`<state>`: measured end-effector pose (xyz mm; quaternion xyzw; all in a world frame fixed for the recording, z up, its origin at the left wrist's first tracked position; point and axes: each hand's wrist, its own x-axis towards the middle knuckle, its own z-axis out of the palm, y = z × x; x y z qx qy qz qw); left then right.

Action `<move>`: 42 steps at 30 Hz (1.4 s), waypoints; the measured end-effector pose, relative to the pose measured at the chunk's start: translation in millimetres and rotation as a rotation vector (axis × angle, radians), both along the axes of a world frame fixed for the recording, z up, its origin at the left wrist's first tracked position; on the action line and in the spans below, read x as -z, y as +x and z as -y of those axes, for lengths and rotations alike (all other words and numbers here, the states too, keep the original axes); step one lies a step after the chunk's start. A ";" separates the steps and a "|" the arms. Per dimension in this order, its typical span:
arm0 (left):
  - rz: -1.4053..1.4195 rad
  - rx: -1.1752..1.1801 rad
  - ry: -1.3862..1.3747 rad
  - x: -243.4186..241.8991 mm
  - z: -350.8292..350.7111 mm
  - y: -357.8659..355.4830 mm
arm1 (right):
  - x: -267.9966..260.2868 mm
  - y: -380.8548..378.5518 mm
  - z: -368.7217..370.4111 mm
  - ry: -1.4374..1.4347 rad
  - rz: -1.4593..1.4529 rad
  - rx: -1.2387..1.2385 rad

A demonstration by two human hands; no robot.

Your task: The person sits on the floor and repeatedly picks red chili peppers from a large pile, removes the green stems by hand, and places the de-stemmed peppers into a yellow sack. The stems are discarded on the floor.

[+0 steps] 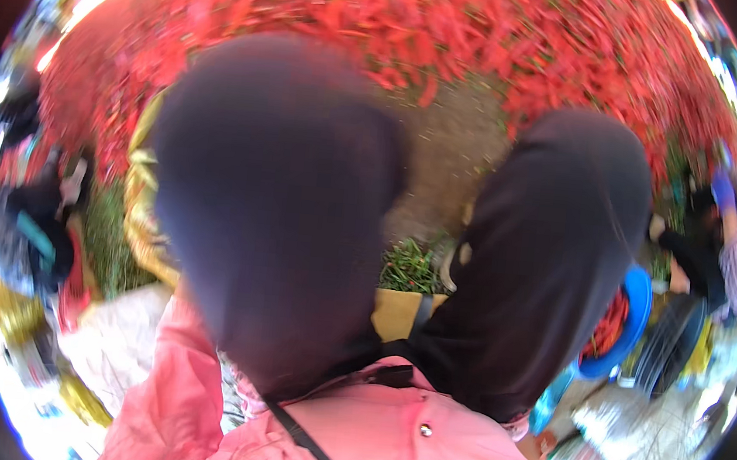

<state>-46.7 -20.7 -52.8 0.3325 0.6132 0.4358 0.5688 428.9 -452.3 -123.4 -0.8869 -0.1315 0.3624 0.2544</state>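
Note:
Neither of my hands shows; my pink left sleeve runs down behind my raised left knee, beside a yellow plastic bag or sack (141, 203). Before me, past my dark-trousered knees, spreads a broad heap of red chili peppers (439, 26). Between my legs lie bare brown ground (447, 151) and a small pile of green stems (408, 266). A yellowish seat edge (394, 311) shows beneath me. Near my right hip stands a blue basin (639, 326) with red peppers in it.
People sit at the far left (33, 233) and far right (721, 254), beside the heap. White sacks (116, 333) lie at my left, more white plastic sacks (634, 424) at my right. A dark container (668, 341) stands beyond the blue basin. Green stems cover ground at left.

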 end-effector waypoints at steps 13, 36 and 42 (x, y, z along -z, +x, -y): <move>-0.507 0.087 0.066 -71.9 -49.1 -79.0 | -35.8 3.8 21.3 0.116 0.023 -0.005; -0.727 -0.254 0.089 28.1 80.8 -134.2 | -311.7 2.9 -457.6 0.259 -0.091 -1.017; -0.707 -0.194 -0.034 34.7 73.6 -116.4 | -124.0 -188.5 -606.8 0.092 0.121 -1.551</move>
